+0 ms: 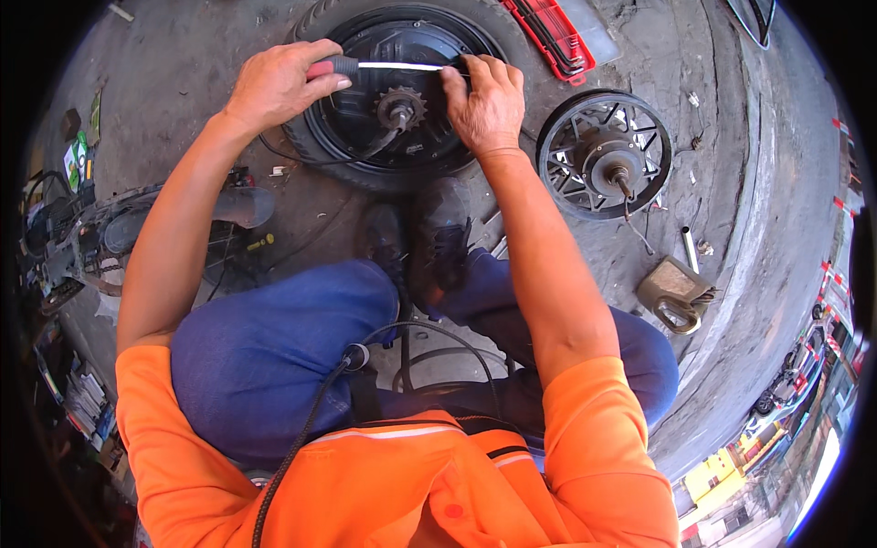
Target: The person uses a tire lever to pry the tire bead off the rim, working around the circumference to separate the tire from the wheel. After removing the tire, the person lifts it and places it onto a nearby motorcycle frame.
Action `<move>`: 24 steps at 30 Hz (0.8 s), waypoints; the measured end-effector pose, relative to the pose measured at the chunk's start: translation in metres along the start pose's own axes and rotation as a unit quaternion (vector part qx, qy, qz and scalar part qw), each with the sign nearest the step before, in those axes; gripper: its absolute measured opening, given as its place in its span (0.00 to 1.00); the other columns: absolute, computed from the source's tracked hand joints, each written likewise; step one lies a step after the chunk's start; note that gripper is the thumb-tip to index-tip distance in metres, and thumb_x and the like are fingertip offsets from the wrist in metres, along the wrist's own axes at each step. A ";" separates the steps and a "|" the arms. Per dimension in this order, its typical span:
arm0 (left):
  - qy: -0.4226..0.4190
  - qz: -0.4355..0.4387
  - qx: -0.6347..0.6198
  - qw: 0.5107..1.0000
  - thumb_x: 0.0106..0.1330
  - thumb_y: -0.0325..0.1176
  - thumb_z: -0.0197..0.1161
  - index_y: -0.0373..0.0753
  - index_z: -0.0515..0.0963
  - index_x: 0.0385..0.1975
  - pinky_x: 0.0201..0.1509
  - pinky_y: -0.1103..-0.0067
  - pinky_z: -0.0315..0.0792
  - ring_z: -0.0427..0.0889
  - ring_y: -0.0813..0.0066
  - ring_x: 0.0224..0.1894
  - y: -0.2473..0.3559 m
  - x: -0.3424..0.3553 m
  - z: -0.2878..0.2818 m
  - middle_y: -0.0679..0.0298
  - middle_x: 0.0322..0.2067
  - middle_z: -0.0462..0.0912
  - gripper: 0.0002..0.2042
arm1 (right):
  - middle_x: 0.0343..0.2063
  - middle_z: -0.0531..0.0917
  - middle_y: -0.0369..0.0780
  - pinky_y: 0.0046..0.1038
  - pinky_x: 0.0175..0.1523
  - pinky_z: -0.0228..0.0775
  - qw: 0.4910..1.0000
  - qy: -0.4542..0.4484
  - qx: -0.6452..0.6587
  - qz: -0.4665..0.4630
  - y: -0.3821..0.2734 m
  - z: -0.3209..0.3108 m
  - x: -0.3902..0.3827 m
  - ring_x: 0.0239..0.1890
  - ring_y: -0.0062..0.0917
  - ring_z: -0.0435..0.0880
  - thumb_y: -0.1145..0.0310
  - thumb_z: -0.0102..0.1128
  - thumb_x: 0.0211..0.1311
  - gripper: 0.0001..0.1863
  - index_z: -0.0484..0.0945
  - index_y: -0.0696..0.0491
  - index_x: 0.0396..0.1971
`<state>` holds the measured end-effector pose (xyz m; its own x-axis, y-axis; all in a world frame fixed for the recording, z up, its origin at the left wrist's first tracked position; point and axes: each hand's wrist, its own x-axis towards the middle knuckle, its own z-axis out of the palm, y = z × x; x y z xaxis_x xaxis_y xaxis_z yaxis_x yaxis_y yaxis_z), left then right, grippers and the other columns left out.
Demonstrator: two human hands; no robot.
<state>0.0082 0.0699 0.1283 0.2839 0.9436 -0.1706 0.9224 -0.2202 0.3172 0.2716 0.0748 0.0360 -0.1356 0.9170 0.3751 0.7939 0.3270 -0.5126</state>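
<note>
A wheel with a black tyre [311, 137] and a toothed sprocket [411, 103] on its hub lies flat in front of me. Over its upper part, my left hand [281, 84] grips the red and grey handle [333, 68] of a tool, whose long, pale shaft [397, 66] runs level to the right. My right hand [484, 105] has its fingers curled at the shaft's far end, the thumb against it; the tip is hidden there. A dark cable [384, 144] runs from the axle.
A smaller spoked wheel [604, 155] lies to the right, with a metal object [676, 294] and tube below it. A red tool case [548, 32] lies beyond. Dark vehicle parts [128, 228] sit at left. My crossed legs and a hose [311, 406] fill the near middle.
</note>
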 end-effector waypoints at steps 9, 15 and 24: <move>0.083 0.083 0.046 0.992 0.60 0.52 0.71 0.45 0.80 0.42 0.35 0.66 0.77 0.84 0.56 0.34 -0.021 -0.002 0.026 0.64 0.31 0.84 0.20 | 0.65 0.70 0.45 0.45 0.69 0.59 0.969 -0.137 -0.102 -0.177 0.032 -0.020 -0.031 0.68 0.41 0.68 0.62 0.68 0.52 0.45 0.61 0.55 0.72; 0.116 0.126 0.094 0.981 0.59 0.53 0.71 0.48 0.77 0.40 0.31 0.64 0.78 0.85 0.59 0.32 -0.021 0.000 0.026 0.69 0.28 0.83 0.19 | 0.67 0.65 0.43 0.55 0.72 0.53 0.934 -0.244 -0.152 -0.211 0.044 -0.044 -0.020 0.71 0.38 0.63 0.53 0.77 0.43 0.59 0.53 0.53 0.75; 0.088 0.145 0.143 0.975 0.54 0.46 0.76 0.47 0.78 0.42 0.29 0.69 0.77 0.85 0.61 0.30 -0.027 0.009 0.025 0.67 0.28 0.83 0.19 | 0.66 0.67 0.44 0.54 0.71 0.52 0.945 -0.231 -0.144 -0.183 0.049 -0.027 -0.022 0.70 0.39 0.64 0.48 0.81 0.35 0.62 0.57 0.52 0.73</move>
<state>-0.0073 0.0781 0.0953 0.5173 0.8538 0.0588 0.8527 -0.5201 0.0498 0.3298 0.0645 0.0238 -0.6232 0.7785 0.0749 0.7636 0.6264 -0.1569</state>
